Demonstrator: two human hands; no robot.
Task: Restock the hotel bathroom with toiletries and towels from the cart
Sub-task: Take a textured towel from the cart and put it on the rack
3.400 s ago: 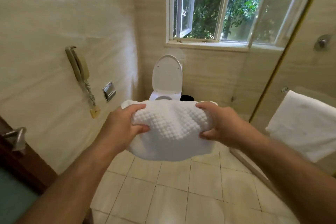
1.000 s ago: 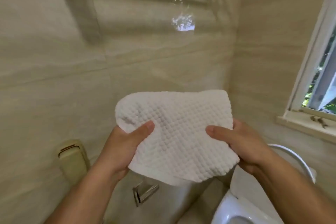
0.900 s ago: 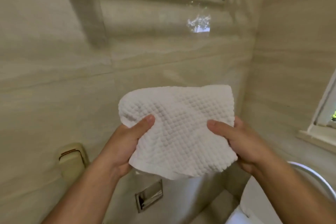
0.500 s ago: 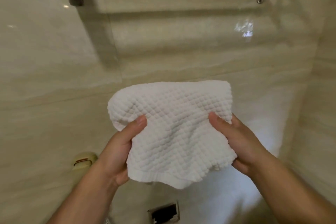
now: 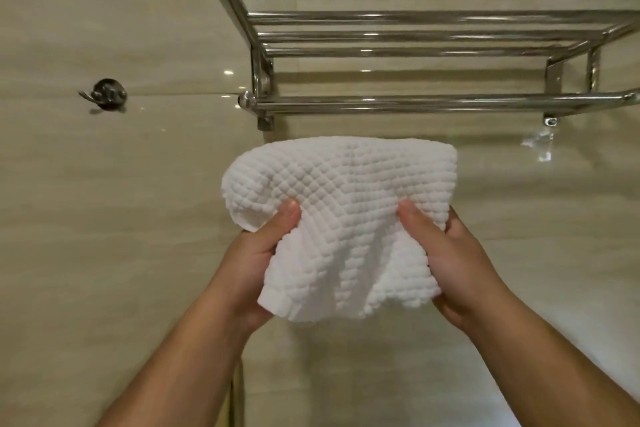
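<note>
A folded white waffle-weave towel [image 5: 343, 204] is held up in front of the beige tiled wall. My left hand [image 5: 256, 263] grips its lower left part, thumb on the front. My right hand [image 5: 446, 260] grips its lower right part the same way. Just above the towel is a chrome towel rack [image 5: 415, 45] fixed to the wall, with a shelf of several bars on top and a single hanging bar [image 5: 433, 101] below. The towel's top edge sits a little under that hanging bar, apart from it. Nothing lies on the rack.
A chrome wall hook [image 5: 107, 95] sticks out of the tiles to the left of the rack. Glossy beige wall tiles [image 5: 104, 218] fill the rest of the view.
The view has swung from the toilet and window up to the wall. The rack has come fully into view, and both hands have raised the towel to just under its lower bar.
</note>
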